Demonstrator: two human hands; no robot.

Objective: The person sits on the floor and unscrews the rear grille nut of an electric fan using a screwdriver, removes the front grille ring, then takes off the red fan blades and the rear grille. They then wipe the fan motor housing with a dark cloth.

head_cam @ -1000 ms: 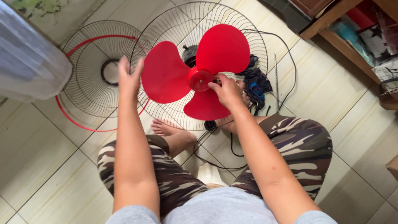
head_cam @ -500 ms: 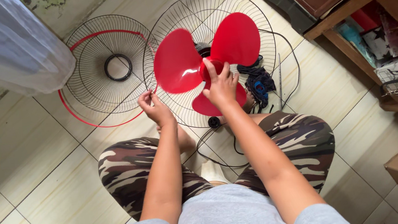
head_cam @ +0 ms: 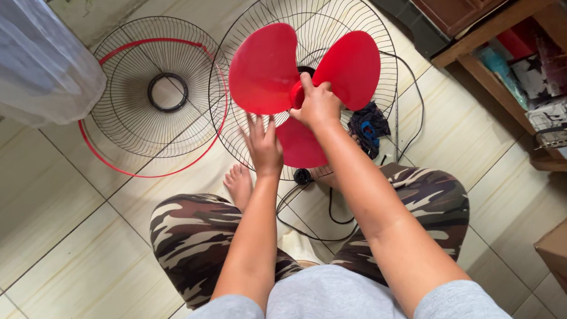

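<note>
Red three-bladed fan blade (head_cam: pixel 265 68): right hand (head_cam: pixel 318 105) grips its hub, left hand (head_cam: pixel 263 144) open beside.

Pale tiled floor (head_cam: pixel 60 281) bears two wire fan guards (head_cam: pixel 153 96), black cable (head_cam: pixel 319 213).

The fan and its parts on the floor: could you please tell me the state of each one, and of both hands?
Red fan blade: seated in the rear grille, gripped at its hub.
Rear grille: lying on the floor, uncovered.
Front grille: detached, lying flat on the tiles beside it.
Black cord: loose on the floor.
Right hand: closed on the hub.
Left hand: open, fingers touching the lower blade.
</note>
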